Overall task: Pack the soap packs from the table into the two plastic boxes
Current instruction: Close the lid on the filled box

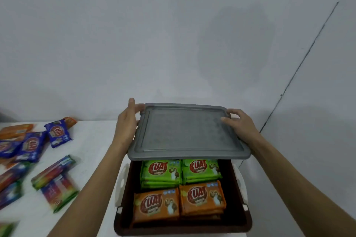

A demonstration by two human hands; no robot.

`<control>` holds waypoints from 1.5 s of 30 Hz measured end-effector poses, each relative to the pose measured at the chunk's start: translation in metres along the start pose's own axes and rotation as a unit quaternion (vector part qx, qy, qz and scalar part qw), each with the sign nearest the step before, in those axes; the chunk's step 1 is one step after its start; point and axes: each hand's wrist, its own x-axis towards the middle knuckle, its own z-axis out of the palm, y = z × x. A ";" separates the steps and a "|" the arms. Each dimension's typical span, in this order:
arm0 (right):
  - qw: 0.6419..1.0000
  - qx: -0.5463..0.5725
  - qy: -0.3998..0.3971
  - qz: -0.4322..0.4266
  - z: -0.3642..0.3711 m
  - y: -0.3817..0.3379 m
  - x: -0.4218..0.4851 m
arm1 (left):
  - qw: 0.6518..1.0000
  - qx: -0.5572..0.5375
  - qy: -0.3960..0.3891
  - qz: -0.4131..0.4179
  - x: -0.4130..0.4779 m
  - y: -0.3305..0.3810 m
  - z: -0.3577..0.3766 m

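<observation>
A pale wall (173, 25) fills the upper two thirds of the frame. Below it, a white table (92, 140) runs from the left edge to the centre. At the bottom centre stands a brown plastic box (183, 229) with white latches (122, 184) on its sides. It looks full: two stacks of green soap packs (161, 171) sit behind two stacks of orange soap packs (202, 198). Only this one box is in view.

A grey lid (185, 131) hangs over the far half of the box. Its near edge is raised clear of the green packs, so the lid is not yet seated.

The left hand (127, 121) holds the lid's far left corner, with the fingers curled over the edge. The right hand (238, 123) holds the far right corner, with the fingertips resting on the top surface. Both hands grip the lid alone; no soap pack touches either hand.

At the left edge of the frame, loose blue packs (57, 132) and multicoloured packs (57, 184) lie scattered on the table, well apart from both hands.

With the box packed, the step in hand is probably closing it, though one frame cannot rule out lifting the lid off. Closing calls for drawing the lid toward the bottom of the frame until its rim squares with the box. It then has to be lowered flat and pressed down at the corners. The loose packs at the left are left for the second box.
</observation>
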 end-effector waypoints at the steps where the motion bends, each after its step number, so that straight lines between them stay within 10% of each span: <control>1: 1.000 0.007 0.004 -0.007 0.001 -0.001 -0.011 | 1.000 0.002 0.017 0.017 -0.008 -0.001 -0.004; 28: 0.949 -0.296 -0.005 -0.107 0.022 0.070 -0.129 | 0.970 0.241 -0.038 0.023 -0.112 -0.076 -0.045; 38: 0.994 -0.069 0.023 0.082 0.012 0.071 -0.129 | 0.981 0.110 -0.020 -0.158 -0.111 -0.069 -0.061; 45: 0.998 -0.003 0.031 0.053 0.001 0.078 -0.132 | 0.976 0.060 -0.070 -0.196 -0.110 -0.064 -0.084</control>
